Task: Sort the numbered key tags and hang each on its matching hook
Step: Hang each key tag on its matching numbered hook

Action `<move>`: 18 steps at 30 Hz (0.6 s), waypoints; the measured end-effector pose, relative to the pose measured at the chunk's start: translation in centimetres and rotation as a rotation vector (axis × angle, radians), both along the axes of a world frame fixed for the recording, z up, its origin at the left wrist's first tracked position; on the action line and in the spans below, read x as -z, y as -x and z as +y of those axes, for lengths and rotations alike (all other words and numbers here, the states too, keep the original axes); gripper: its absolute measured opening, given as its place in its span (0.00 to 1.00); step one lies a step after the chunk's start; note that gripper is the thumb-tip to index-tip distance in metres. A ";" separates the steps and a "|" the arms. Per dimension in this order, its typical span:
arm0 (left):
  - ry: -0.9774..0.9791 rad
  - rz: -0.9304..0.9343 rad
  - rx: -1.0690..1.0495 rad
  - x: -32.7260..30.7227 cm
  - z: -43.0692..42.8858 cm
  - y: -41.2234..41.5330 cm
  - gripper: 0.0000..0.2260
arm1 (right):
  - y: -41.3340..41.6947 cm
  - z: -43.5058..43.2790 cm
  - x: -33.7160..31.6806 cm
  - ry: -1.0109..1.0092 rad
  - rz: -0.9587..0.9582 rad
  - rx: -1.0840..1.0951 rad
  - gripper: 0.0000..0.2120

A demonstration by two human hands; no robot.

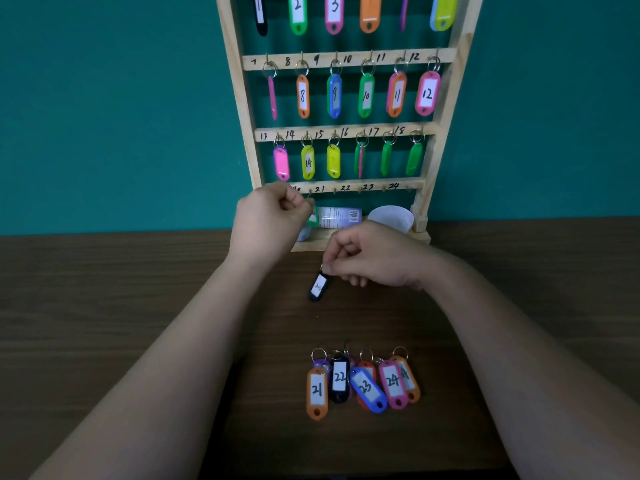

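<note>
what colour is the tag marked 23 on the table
Blue; tag 23 shows best in the head view.

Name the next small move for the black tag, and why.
Probably raise the black tag toward the bottom rail: the right hand pinches its ring above the table, and hooks 21 to 24 there hang bare. Its number is too blurred to pick one.

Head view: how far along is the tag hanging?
Done: upper rows of the pale wooden hook rack carry tags. In hand: left hand apparently pinches a green tag at the bottom rail; right hand pinches a black white-labelled tag. Left: coloured tags 21 to 24 on the dark wooden table.
</note>
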State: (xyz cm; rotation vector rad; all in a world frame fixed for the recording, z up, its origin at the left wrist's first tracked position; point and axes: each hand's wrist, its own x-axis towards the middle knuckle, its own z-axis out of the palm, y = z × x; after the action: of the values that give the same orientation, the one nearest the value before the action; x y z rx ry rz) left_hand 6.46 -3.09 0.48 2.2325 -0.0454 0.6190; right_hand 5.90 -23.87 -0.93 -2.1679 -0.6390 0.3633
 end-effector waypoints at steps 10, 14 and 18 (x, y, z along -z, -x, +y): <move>-0.123 0.126 0.301 -0.2 0.3 2.1 0.03 | -0.8 -0.4 -0.1 -0.159 -0.240 0.219 0.04; -0.134 0.095 0.278 0.0 0.3 2.1 0.02 | -0.7 -0.2 0.0 -0.167 -0.283 0.238 0.06; -0.137 0.073 0.276 0.0 0.4 2.0 0.03 | -0.6 -0.1 0.0 -0.177 -0.311 0.262 0.07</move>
State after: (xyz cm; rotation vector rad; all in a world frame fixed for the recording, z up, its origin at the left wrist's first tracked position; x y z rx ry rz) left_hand 4.46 -2.72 0.44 2.3232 -0.3626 0.3936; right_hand 6.47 -23.93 -0.92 -2.1192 -0.5228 -0.1676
